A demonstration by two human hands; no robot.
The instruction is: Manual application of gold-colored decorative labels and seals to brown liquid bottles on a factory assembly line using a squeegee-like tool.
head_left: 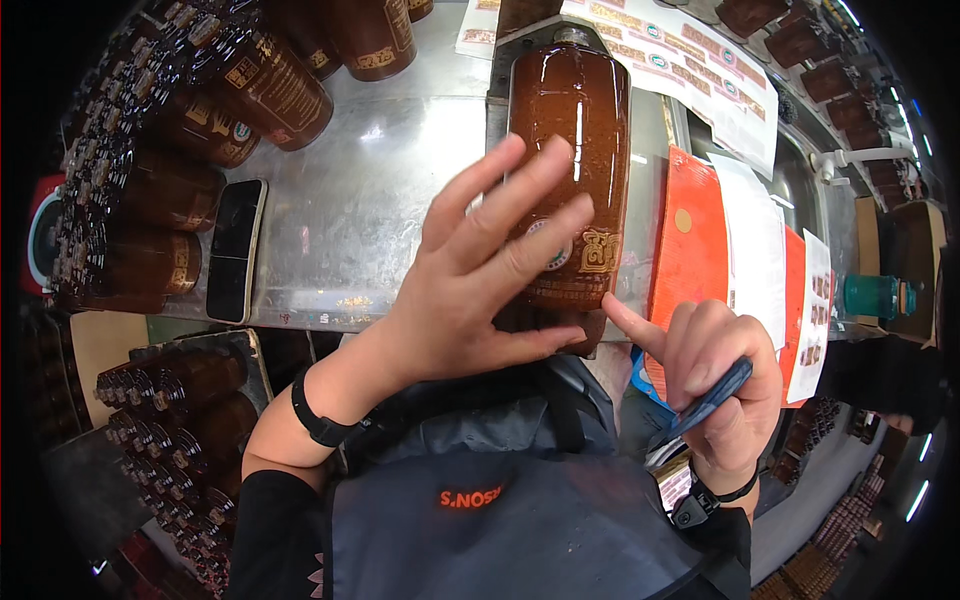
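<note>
A large glossy brown jar with gold decals lies on its side in front of me, neck pointing away. Over its lower half my left hand is spread with fingers apart, covering part of the decals; whether the palm presses on the jar I cannot tell. My right hand is closed around a thin dark blue flat tool, which looks like a scraper. Its index finger reaches out to the lower right corner of the jar, at the edge of the small gold print.
Several brown jars stand at the left of the metal table, beside a phone. Printed decal sheets lie at the far right. Nearer are an orange-red board and white papers. More jars stand lower left.
</note>
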